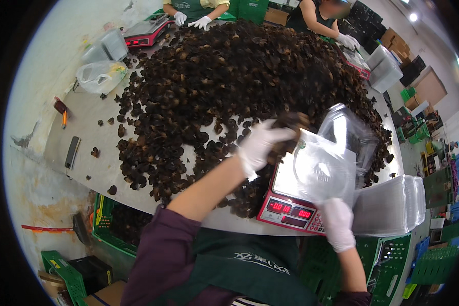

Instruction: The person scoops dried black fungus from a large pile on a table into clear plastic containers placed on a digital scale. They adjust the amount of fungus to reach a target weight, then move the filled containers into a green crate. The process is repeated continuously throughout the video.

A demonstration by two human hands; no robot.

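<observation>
My left hand (262,147), in a white glove, is closed around a bunch of dark wood ear mushrooms (288,126) at the left edge of a red digital scale (267,218). White-gloved too, my right hand (336,222) grips the near edge of a clear plastic container (327,168), tilted over the scale's metal pan. Another clear container (340,126), blurred, lies behind the pan. A large heap of wood ear mushrooms (229,72) spreads across the metal table (88,126).
Stacked clear containers (386,206) stand right of the scale. Two co-workers' gloved hands (201,23) (348,41) are at the far side, near other scales (149,34) (355,63). A plastic bag (101,76), an orange cutter (64,118) and green crates (111,244) are at left.
</observation>
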